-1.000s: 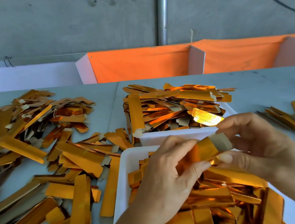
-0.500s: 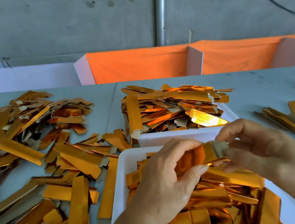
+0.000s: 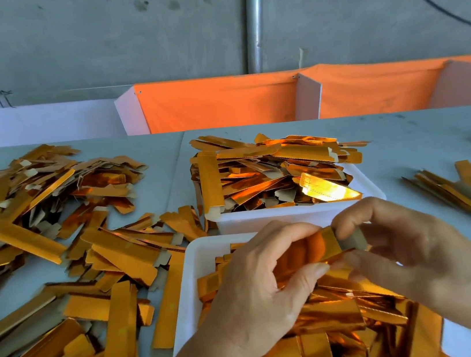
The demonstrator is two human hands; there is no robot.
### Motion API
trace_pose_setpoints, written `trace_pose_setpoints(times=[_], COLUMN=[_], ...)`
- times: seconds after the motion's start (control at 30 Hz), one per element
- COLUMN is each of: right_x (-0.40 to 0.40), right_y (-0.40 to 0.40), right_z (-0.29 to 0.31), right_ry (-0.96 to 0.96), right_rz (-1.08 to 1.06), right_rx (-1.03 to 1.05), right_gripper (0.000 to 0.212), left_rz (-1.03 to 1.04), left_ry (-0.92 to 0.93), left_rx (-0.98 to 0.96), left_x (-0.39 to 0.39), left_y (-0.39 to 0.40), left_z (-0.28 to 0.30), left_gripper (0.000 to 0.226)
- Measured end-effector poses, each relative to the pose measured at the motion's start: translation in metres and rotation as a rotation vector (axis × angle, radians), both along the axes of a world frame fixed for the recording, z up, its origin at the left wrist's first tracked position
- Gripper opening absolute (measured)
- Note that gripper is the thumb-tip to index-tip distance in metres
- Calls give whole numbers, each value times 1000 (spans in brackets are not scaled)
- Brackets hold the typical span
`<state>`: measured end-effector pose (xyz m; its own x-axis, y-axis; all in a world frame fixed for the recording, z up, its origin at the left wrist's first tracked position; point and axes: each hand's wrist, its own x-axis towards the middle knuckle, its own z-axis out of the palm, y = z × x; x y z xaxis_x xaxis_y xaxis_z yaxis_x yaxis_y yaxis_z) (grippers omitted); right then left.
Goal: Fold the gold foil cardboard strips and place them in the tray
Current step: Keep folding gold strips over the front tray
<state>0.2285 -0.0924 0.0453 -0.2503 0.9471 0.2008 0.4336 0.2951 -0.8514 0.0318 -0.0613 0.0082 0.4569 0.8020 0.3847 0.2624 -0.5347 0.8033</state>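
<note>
Both hands hold one gold foil strip (image 3: 322, 246) above the near white tray (image 3: 193, 275). My left hand (image 3: 262, 292) grips the strip's body, thumb below and fingers curled over the top. My right hand (image 3: 400, 243) pinches the strip's grey cardboard end tab (image 3: 353, 239). The near tray holds several gold strips (image 3: 339, 321). Behind it stands a second white tray (image 3: 279, 217), heaped with gold strips (image 3: 269, 170).
Loose gold strips (image 3: 56, 249) cover the grey table on the left. A small bundle of strips (image 3: 460, 192) lies at the right. Orange and white dividers (image 3: 217, 102) stand along the table's far edge, before a concrete wall.
My right hand's fingers have curled tighter over the strip's grey end tab, bending it. The strip has dropped slightly. My left hand keeps its grip.
</note>
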Motion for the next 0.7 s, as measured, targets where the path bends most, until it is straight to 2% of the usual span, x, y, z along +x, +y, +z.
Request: trace_pose_setpoints(times=[0.13, 0.3, 0.37, 0.57, 0.7], right_x=[-2, 5, 6, 5, 0], right_y=[-2, 0, 3, 1, 2], right_z=[-1, 0, -2, -1, -7], right_ry=[87, 140, 145, 126, 119], right_rz=[20, 82, 58, 21, -57], right_rx=[-34, -94, -82, -119, -133], right_gripper=[2, 9, 3, 10, 31], left_rz=[-1, -9, -14, -24, -25], left_ry=[4, -2, 0, 42, 97], left_rx=[26, 18, 23, 37, 35], left_x=[0, 1, 1, 2, 3], left_y=[0, 1, 1, 1, 2], left_z=[0, -1, -2, -3, -5], left_gripper=[35, 35, 36, 37, 41])
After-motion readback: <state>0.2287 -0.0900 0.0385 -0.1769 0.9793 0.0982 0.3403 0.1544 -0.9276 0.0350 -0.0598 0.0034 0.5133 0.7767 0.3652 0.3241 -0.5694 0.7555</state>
